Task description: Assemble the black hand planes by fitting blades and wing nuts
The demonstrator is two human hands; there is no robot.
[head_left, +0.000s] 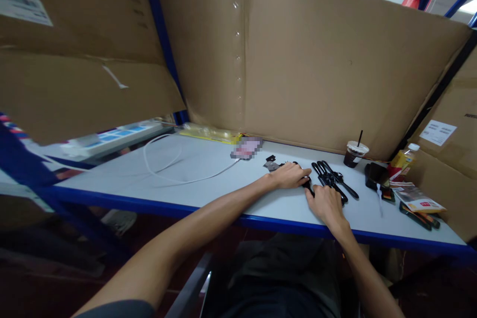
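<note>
My left hand (290,175) is closed over a black-handled hand tool (307,184), most of which it hides. A grey metal part (273,165) shows just left of that hand; I cannot tell whether it belongs to the same tool. Close by on the right, my right hand (327,204) has its fingers curled, with the thumb against the black handle. Just beyond its knuckles lies a group of several black-handled tools (328,173), side by side on the table. A small flat black piece (271,158) rests behind the left hand.
On the white table (208,194), a white cable (194,180) runs to a blurred-out phone-like object (246,148). To the right stand a lidded drink cup (355,155), a black container (376,175), a bottle (408,156), a packet (419,198) and dark-handled tools (419,217). Cardboard (335,69) walls the back.
</note>
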